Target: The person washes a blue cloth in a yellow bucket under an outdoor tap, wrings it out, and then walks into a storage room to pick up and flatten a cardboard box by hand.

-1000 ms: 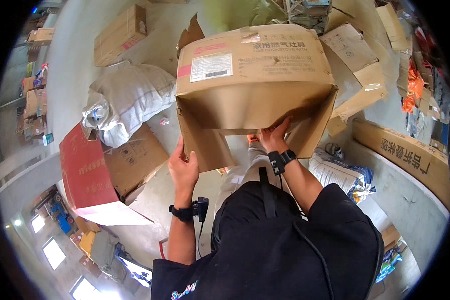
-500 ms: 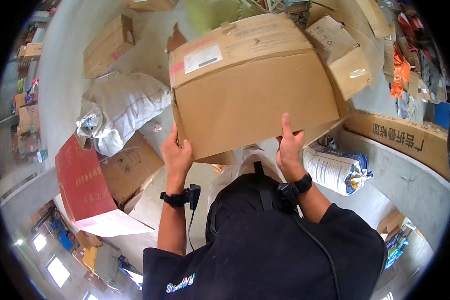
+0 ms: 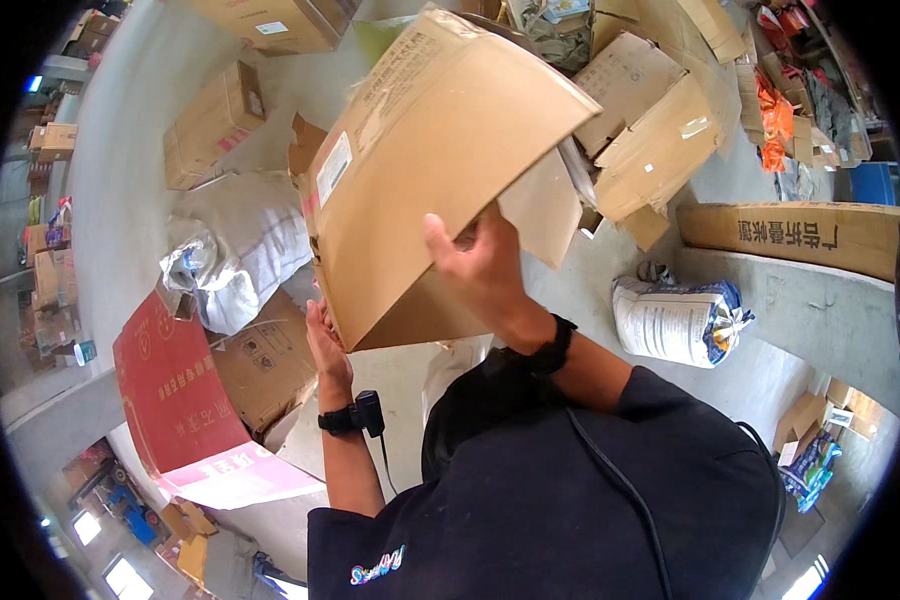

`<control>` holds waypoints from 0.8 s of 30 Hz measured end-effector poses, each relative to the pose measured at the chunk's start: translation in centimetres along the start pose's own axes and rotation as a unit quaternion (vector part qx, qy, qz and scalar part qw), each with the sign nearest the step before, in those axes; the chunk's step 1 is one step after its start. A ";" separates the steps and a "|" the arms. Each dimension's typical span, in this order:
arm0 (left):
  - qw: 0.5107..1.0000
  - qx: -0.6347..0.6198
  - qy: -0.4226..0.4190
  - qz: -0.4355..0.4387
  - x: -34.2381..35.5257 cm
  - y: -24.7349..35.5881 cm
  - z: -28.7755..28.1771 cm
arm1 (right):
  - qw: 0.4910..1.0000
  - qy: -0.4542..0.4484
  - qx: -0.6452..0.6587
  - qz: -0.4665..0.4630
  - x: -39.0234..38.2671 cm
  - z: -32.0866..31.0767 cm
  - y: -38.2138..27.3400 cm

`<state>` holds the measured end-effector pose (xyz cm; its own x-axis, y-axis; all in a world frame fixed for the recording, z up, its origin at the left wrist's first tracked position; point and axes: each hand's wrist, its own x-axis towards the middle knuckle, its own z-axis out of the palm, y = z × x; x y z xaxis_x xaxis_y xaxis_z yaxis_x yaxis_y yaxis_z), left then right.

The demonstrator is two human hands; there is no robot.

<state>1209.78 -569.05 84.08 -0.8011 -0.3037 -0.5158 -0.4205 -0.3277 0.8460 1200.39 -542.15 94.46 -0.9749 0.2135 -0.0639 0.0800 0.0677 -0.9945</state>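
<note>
Before me I hold up a large brown cardboard box (image 3: 410, 190), tilted, with a white label on its upper left side. Its lower right edge is gripped by my right hand (image 3: 482, 262), thumb on the outer face and the other fingers going behind the edge. At the box's lower left corner, my left hand (image 3: 328, 345) presses against the side, its fingers partly hidden by the cardboard. Each wrist wears a black strap. An inner flap of pale cardboard shows behind the right edge. The bottom of the box is partly shadowed.
Left lie a white woven sack (image 3: 250, 230) and an opened red carton (image 3: 185, 385). A closed carton (image 3: 215, 125) stands farther left. Flattened cardboard (image 3: 660, 150) is at the upper right. A white and blue bag (image 3: 670, 318) rests beside a concrete ledge (image 3: 800, 300) carrying a long carton (image 3: 790, 235).
The box has turned and tilted, its right side swinging up and its left corner lowering. My right hand has moved left along its edge; my left hand has dropped slightly.
</note>
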 end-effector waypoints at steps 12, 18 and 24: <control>0.882 0.449 0.016 0.146 -6.6 -2.6 -12.7 | 0.961 -0.117 -0.216 -0.127 -9.5 14.9 0.4; 0.882 0.437 0.119 0.130 -8.8 -9.1 -17.2 | 0.951 -0.185 -0.148 -0.200 -12.4 19.6 1.2; 0.898 0.380 0.154 0.158 -10.3 -11.5 -16.5 | 0.905 -0.380 -0.085 -0.169 -11.9 14.9 6.1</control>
<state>1229.89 -576.94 77.38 -0.8254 -0.5452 -0.1467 -0.4552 0.4889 0.7442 1209.35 -558.80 87.88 -0.8053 -0.5764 0.1390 -0.2828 0.1672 -0.9445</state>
